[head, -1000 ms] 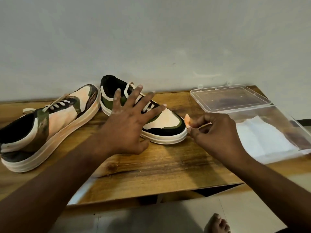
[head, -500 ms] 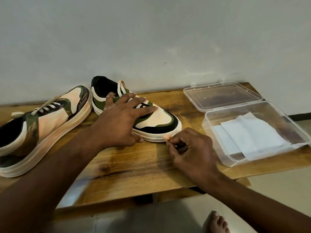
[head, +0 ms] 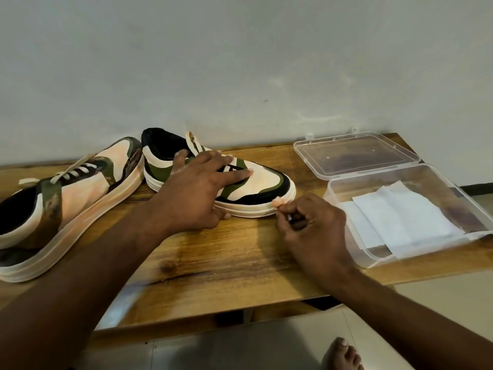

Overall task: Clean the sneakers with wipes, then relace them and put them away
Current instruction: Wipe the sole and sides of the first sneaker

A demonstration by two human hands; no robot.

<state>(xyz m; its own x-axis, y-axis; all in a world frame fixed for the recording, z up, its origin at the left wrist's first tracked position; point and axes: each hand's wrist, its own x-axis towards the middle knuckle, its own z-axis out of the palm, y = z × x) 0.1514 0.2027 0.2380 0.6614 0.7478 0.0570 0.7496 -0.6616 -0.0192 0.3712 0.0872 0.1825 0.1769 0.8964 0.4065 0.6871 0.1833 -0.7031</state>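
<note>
Right hand [head: 310, 225] is nearest the camera, fingers curled in tight, pinching a tiny wadded scrap of wipe [head: 279, 202] (it looks pinkish-orange) against the toe edge of the sneaker's white sole. Just left of that hand, the left hand [head: 194, 190] lies flat over the same sneaker [head: 262, 182], fingers straight and spread across the laces and tongue, thumb down by the sole, so it's pressing on the shoe rather than gripping it. That shoe sits upright on the wooden counter [head: 226, 257], toe pointing toward the right hand.

Right of the right hand there's a clear plastic box [head: 373, 259] with white wipes [head: 405, 217] lying flat inside, lid [head: 354, 153] flipped open behind it toward the wall.

Way off to the left of the left hand is the second sneaker [head: 66, 204], laced, looking smudged with orange-brown stains, its toe just beside the heel of the first one. A plain grey wall [head: 240, 62] runs behind it all.
</note>
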